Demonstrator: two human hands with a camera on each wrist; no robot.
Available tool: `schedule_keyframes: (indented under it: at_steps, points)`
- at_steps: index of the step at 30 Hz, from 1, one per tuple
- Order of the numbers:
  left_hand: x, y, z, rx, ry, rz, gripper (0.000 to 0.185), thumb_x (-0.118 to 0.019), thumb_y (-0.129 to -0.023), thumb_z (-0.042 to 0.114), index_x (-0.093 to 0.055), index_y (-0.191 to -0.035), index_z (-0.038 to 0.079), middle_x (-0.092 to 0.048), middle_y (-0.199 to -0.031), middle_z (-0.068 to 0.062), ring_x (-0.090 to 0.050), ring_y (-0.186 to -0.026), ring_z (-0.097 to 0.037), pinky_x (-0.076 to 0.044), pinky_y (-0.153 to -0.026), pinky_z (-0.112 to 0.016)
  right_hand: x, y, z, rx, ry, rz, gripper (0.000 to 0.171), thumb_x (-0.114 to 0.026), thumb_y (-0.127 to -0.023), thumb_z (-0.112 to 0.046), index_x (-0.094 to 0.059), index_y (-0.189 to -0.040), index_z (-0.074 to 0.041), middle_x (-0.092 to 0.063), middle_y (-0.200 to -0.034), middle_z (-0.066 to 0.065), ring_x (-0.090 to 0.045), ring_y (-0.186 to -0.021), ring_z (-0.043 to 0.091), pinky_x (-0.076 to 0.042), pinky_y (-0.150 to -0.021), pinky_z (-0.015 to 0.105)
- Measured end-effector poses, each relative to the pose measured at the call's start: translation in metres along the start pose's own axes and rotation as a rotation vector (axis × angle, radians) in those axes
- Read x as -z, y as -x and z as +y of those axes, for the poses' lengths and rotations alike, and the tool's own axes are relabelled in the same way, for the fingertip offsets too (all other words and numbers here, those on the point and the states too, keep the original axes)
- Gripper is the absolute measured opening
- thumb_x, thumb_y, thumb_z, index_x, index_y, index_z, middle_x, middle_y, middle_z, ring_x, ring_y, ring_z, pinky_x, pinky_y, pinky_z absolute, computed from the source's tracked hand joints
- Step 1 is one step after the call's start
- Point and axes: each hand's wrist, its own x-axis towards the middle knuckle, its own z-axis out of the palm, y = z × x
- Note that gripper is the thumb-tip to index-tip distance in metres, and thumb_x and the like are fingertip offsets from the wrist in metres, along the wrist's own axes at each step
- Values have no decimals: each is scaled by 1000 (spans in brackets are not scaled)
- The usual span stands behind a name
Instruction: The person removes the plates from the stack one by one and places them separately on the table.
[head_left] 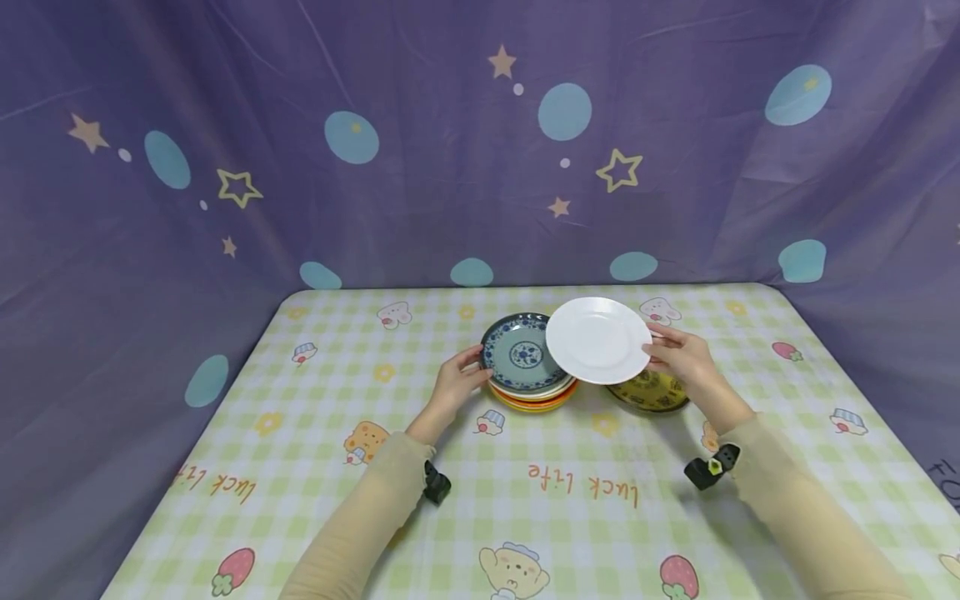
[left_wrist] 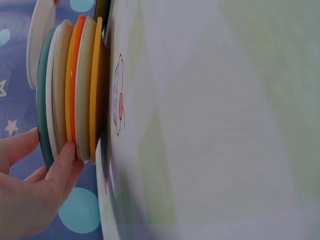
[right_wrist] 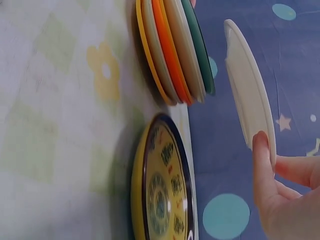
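A white plate [head_left: 598, 340] is held up by my right hand [head_left: 678, 354], which pinches its right rim between thumb and fingers. In the right wrist view the plate [right_wrist: 247, 90] is tilted and apart from the stack. My left hand [head_left: 455, 385] rests its fingertips against the left edge of a plate stack. On top of that stack lies a teal plate with blue floral decoration [head_left: 522, 354]. Beneath it, in the left wrist view, are white, cream, orange and yellow plates, the yellow plate [left_wrist: 97, 90] lowest.
A yellow patterned dish with a dark rim [right_wrist: 165, 200] stands on the table right of the stack, partly under the raised plate in the head view. A checked tablecloth [head_left: 450, 517] covers the table. A purple curtain [head_left: 420, 208] hangs behind it.
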Motion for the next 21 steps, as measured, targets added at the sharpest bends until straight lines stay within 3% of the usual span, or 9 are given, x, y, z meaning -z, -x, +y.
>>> schedule_keyframes:
  at_steps: [11, 21]
  points:
    - [1, 0, 1, 17, -4, 1, 53, -61, -78, 0, -44, -129, 5, -47, -126, -18, -52, -109, -29, -50, -84, -28, 32, 3, 4, 6, 30, 3, 61, -52, -87, -4, -20, -139, 1, -52, -85, -6, -60, -63, 3, -54, -66, 18]
    - [0, 1, 2, 42, -12, 7, 54, -61, -78, 0, -44, -129, 7, -46, -126, -17, -51, -109, -29, -50, -84, -29, 58, 4, 8, 4, -17, 23, 64, -53, -86, -3, -17, -138, 4, -52, -81, -8, -60, -63, 4, -54, -63, 17]
